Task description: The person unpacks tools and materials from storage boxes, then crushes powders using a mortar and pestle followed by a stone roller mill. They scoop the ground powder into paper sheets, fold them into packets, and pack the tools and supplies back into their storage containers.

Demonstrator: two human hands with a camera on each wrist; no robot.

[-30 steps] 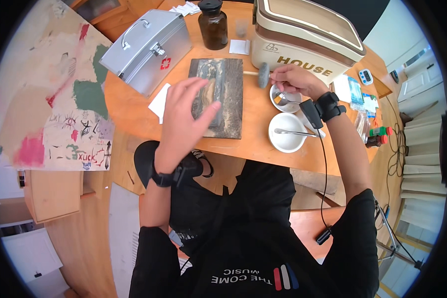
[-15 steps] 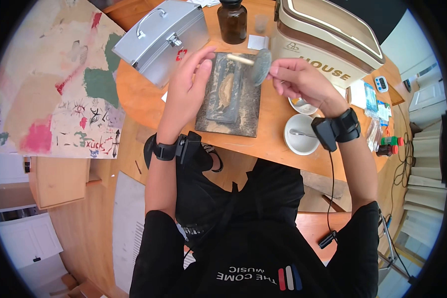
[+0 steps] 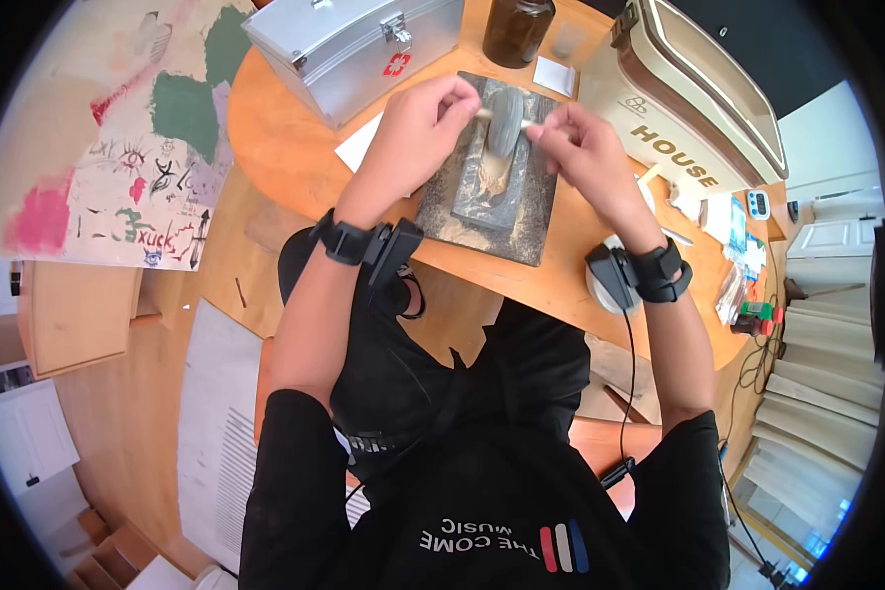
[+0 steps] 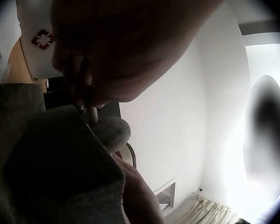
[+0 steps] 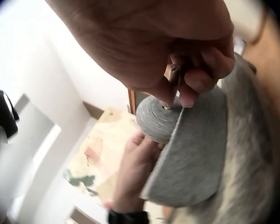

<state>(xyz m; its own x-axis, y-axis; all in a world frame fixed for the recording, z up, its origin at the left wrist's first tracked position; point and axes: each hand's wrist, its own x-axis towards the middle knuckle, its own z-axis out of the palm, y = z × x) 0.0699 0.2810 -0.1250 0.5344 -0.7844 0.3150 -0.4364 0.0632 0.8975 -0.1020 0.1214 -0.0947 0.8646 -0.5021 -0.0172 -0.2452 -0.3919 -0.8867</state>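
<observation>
A grey stone grinding wheel (image 3: 504,123) stands upright over a boat-shaped stone trough (image 3: 482,206), in which tan powder lies. My left hand (image 3: 413,133) pinches the left end of the wheel's wooden axle, and my right hand (image 3: 590,157) pinches the other end. In the left wrist view, a short bit of pale axle (image 4: 94,114) shows between the fingers and the wheel. The right wrist view shows the wheel's ridged face (image 5: 156,119) close behind the trough's wall (image 5: 191,158). Under the trough lies a dark speckled slab (image 3: 442,211), dusted with powder.
A silver first-aid case (image 3: 354,54) stands back left, a brown glass jar (image 3: 518,34) behind the slab. At right is a cream box (image 3: 659,118) lettered HOUSE. A white bowl (image 3: 600,287) sits partly hidden under my right wrist. A blue timer (image 3: 758,205) lies farther right.
My right hand has carried the wheel leftward from beside the bowls to over the trough. My left hand has moved in and taken the axle's free end. The head view has shifted.
</observation>
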